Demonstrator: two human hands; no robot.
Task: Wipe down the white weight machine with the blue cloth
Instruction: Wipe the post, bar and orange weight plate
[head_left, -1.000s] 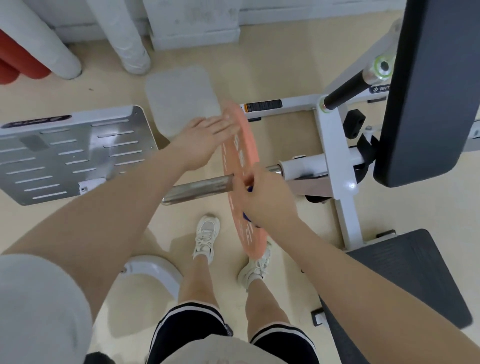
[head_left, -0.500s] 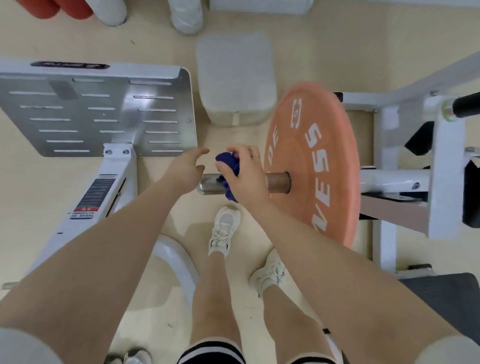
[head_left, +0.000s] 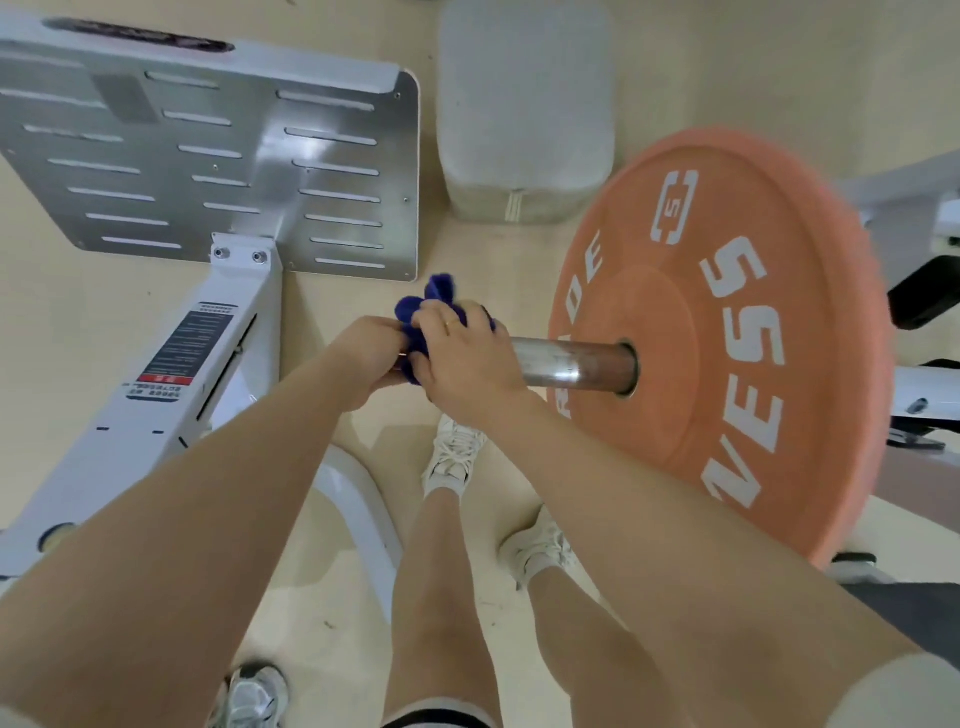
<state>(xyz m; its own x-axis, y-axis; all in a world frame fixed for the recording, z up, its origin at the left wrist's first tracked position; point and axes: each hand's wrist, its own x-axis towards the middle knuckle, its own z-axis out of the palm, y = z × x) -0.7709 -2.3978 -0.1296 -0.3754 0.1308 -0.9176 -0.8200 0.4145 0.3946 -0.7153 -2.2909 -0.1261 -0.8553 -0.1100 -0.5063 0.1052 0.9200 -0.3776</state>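
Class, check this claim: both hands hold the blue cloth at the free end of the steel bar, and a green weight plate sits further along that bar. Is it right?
One detail is wrong: the weight plate is orange, not green, as the head view shows. The rest stands: the left hand and right hand hold the blue cloth at the free end of the steel bar.

Hiding the free end of the steel bar (head_left: 571, 364) and most of the bunched blue cloth (head_left: 439, 301). Running off the right edge: white machine frame (head_left: 919, 395). Blurring at the round orange weight plate's (head_left: 727, 338) rim.
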